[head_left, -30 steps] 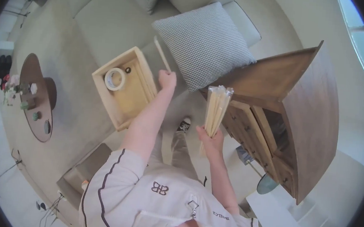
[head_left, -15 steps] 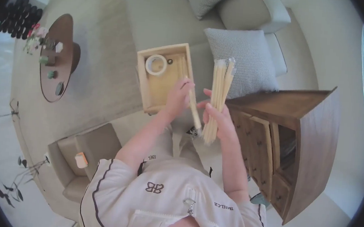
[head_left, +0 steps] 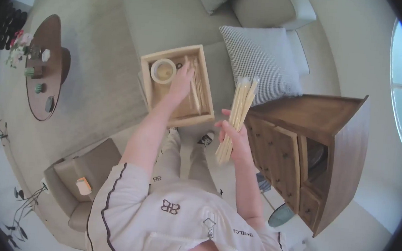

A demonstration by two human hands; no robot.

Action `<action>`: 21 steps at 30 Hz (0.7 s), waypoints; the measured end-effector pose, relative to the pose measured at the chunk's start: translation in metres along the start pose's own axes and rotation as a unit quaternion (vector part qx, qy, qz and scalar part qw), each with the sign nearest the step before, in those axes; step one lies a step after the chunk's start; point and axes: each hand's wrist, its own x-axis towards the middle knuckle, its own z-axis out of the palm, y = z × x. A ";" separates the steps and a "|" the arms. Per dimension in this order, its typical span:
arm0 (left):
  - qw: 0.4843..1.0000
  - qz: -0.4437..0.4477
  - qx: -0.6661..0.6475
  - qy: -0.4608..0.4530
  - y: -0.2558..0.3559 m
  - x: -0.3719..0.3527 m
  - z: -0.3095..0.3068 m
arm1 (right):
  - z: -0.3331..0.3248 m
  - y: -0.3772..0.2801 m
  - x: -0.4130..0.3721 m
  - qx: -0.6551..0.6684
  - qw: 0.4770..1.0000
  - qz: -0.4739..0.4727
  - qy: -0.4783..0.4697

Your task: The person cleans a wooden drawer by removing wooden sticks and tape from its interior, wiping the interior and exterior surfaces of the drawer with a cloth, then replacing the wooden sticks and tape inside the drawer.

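Head cam, remote obs. I have R hand [head_left: 238,143] closed round a bundle of pale sticks [head_left: 242,105], approx. mid-length to lower part; thumb & fingers wrap it, bundle near upright w/ a slight tilt, top ends in clear wrap. It's held in the air, to the R of the wooden box [head_left: 206,85], well apart from it.

L hand [head_left: 180,84] is inside the box, reaching over its near wall, fingers toward the far end. Fingertips are at or v. near the upper end of a single pale stick [head_left: 195,98], which lies lengthwise in the box; view is poor there, so I can't tell if they pinch it or just rest by it. More thin pale sticks [head_left: 199,82] lie alongside, next to the R wall.

Also in box: tape roll [head_left: 154,70], flat, far L corner; small dark ring [head_left: 179,65] between roll & fingertips.

Surroundings: box is by the grey sofa [head_left: 165,15], w/ checked cushion [head_left: 264,59] to its R. Wooden cabinet [head_left: 299,148] stands R of R hand. Oval table [head_left: 41,92] far L, brown armchair [head_left: 97,164] lower L.
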 end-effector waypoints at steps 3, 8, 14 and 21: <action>0.986 0.054 0.157 0.002 -0.036 0.016 0.011 | 0.002 0.003 0.005 0.028 0.999 -0.024 0.003; 0.993 -0.121 -0.004 0.005 -0.087 0.026 0.039 | 0.005 0.006 0.006 0.054 0.998 0.010 0.036; 0.988 -0.123 -0.085 0.036 -0.069 0.020 0.033 | 0.010 0.006 0.012 0.075 0.996 0.054 0.019; 0.904 -0.125 -0.384 -0.142 0.057 -0.084 -0.002 | 0.017 0.021 0.022 0.111 0.992 0.034 -0.039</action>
